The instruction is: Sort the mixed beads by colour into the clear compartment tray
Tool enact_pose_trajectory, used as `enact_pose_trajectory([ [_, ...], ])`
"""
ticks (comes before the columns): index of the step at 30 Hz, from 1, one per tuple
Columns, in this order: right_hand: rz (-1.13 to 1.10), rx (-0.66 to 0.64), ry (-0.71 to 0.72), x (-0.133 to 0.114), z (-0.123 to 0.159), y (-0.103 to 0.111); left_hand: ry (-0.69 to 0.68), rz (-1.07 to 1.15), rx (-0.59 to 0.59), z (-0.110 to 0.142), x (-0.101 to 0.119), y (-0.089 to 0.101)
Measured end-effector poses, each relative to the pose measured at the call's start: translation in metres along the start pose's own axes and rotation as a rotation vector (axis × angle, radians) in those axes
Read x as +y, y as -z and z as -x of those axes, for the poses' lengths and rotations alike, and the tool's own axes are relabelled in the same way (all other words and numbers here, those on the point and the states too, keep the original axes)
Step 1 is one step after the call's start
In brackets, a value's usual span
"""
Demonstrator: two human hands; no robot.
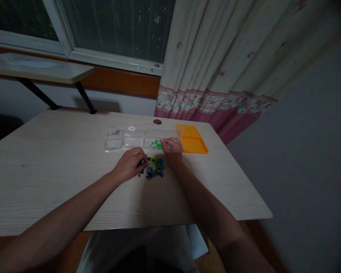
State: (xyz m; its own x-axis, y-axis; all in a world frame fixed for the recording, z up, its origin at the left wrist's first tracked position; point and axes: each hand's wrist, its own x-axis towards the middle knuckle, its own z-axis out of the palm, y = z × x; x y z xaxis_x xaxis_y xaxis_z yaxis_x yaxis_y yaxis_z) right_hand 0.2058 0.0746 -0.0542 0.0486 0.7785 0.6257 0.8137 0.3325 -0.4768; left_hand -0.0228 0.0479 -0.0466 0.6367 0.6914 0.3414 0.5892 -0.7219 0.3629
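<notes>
A small heap of tiny building bricks [156,170], blue, green, yellow, black and brown, lies on the table in front of me. My left hand [130,163] rests at the heap's left edge, its fingers curled down among the pieces; what they hold, if anything, is too small to name. Behind the heap stretches a clear plastic compartment tray [133,141]. Bright green bricks [156,144] lie in one of its near compartments. Over that part of the tray my right hand [173,147] is closed in a pinch, and I cannot make out what is between the fingertips.
An orange two-part tray [193,139] adjoins the clear tray's right end. The pale wooden table [59,163] has a brown round spot [157,121] near its back edge. A raised shelf [42,68] on black legs stands at the back left; a curtain [210,76] hangs behind.
</notes>
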Motion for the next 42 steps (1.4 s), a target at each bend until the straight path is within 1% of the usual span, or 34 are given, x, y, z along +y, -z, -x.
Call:
enact_pose_trajectory([
  [6,-0.004,-0.024,-0.012,-0.004,0.000,0.002,-0.021,-0.032,0.009,-0.001,0.002,-0.001],
  [11,0.009,-0.040,0.005,-0.003,0.001,0.000,-0.046,-0.116,0.027,-0.002,0.002,-0.004],
  [13,0.006,-0.029,0.023,-0.003,0.002,-0.001,-0.041,-0.073,0.048,-0.003,0.001,-0.006],
  [16,-0.025,-0.007,0.106,-0.006,0.004,-0.001,-0.001,0.096,0.130,-0.004,-0.002,-0.008],
  [18,-0.060,-0.025,0.187,-0.010,0.005,0.000,0.056,0.196,0.207,-0.005,-0.004,-0.006],
  [21,-0.116,-0.107,0.295,-0.019,0.008,0.003,0.133,0.275,0.306,-0.006,-0.006,-0.002],
  [24,-0.133,-0.206,0.344,-0.030,0.011,0.006,0.182,0.310,0.345,-0.007,-0.008,0.000],
  [26,-0.124,-0.260,0.352,-0.037,0.013,0.006,0.206,0.324,0.350,-0.007,-0.009,0.000],
  [28,-0.119,-0.281,0.351,-0.042,0.015,0.006,0.213,0.334,0.345,-0.007,-0.009,0.000],
  [35,-0.163,-0.243,0.310,-0.041,0.016,0.004,0.168,0.359,0.289,-0.007,-0.009,-0.001],
  [42,-0.167,-0.242,0.318,-0.040,0.015,0.003,0.156,0.352,0.275,-0.007,-0.010,-0.002],
])
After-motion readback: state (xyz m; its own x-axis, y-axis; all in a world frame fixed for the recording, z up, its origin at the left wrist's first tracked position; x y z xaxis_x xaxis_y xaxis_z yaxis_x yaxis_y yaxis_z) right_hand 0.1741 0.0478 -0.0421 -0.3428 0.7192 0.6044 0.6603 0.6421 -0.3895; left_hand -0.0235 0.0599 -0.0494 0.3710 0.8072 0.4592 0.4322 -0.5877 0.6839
